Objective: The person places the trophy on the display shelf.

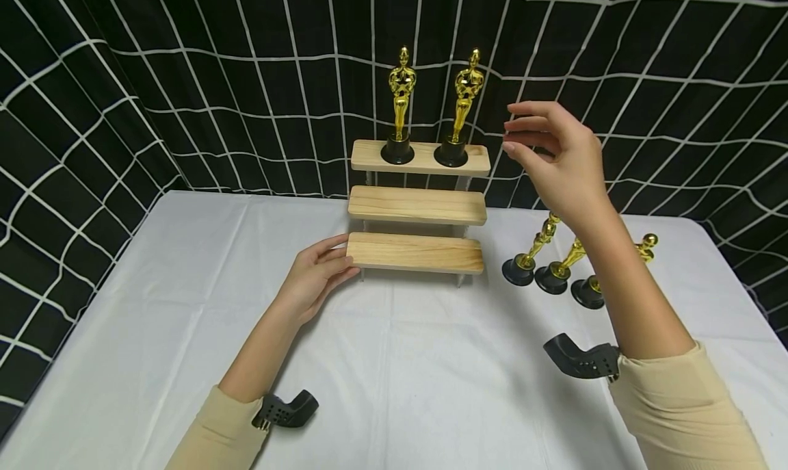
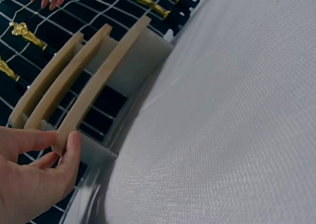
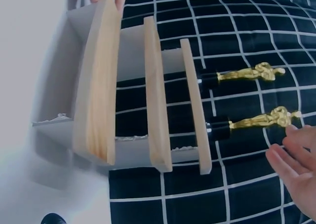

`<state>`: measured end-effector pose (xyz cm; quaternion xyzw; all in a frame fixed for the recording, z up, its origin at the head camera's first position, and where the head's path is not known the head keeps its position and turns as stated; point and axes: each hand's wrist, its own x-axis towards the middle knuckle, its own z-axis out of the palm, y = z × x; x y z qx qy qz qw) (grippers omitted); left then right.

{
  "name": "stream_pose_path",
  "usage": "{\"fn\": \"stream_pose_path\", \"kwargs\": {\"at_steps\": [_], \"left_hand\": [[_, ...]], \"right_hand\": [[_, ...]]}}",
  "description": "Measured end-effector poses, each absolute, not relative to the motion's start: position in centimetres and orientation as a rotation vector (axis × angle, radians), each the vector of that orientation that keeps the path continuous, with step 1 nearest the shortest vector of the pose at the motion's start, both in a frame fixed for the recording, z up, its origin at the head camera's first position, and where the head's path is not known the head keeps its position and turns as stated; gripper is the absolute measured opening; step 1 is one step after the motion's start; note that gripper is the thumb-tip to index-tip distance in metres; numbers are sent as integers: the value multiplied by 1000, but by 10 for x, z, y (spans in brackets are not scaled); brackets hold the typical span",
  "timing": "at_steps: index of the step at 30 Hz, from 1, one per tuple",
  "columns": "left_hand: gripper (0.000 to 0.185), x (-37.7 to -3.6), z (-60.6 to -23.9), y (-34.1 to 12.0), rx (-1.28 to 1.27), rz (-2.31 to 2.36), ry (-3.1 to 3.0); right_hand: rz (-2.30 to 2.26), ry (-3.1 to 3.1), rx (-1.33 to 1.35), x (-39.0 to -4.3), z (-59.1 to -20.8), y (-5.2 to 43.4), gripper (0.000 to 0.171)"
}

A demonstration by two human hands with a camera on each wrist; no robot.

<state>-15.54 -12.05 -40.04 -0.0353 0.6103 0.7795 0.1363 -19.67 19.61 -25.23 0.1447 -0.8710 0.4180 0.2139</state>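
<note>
Centrally on the white desk (image 1: 394,374) stands a three-tier wooden shelf (image 1: 416,205). The left hand (image 1: 310,273) pinches the left end of its lowest board (image 1: 416,252) between fingers and thumb; the right hand (image 1: 569,165), fingers and thumb apart, hovers near the top board (image 1: 425,154). Two gold statues (image 1: 401,100) stand there; three more statues (image 1: 520,271) are on the desk, rightward.

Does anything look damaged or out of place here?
Perhaps one thing: a side panel of the stand shows ragged, whitish edges in the right wrist view, odd beside the smooth wooden shelves. Nothing looks spilled or toppled.
</note>
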Motion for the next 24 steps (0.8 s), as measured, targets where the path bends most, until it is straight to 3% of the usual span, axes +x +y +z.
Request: {"fn": "stream_pose_path", "kwargs": {"at_steps": [24], "left_hand": [[55, -157, -401, -121, -119, 2260, 1769]], "right_hand": [[1162, -2426, 294, -177, -289, 222, 34]]}}
